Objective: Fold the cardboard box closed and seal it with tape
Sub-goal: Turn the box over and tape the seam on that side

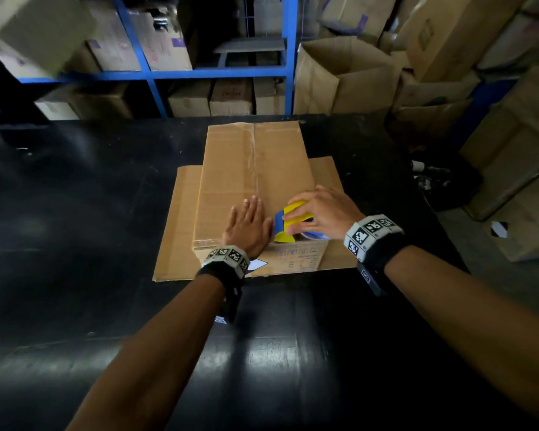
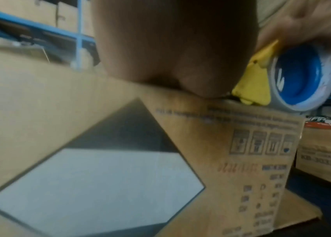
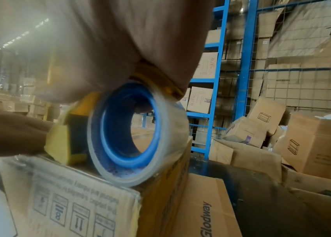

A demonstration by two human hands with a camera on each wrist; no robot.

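A closed cardboard box (image 1: 255, 169) lies on a flat cardboard sheet (image 1: 175, 244) on the black table, with a strip of clear tape along its centre seam. My left hand (image 1: 246, 227) lies flat, fingers straight, on the box top near its front edge. My right hand (image 1: 321, 209) grips a yellow and blue tape dispenser (image 1: 290, 220) that sits on the box's near right corner. The clear tape roll (image 3: 138, 136) with its blue core touches the box top (image 3: 91, 176). In the left wrist view the palm (image 2: 172, 48) presses on the box edge beside the dispenser (image 2: 294, 80).
The black table (image 1: 75, 213) spreads wide to the left and toward me. Blue shelving (image 1: 215, 73) with cartons stands behind it. Open and stacked cardboard boxes (image 1: 346, 76) crowd the right side and the floor.
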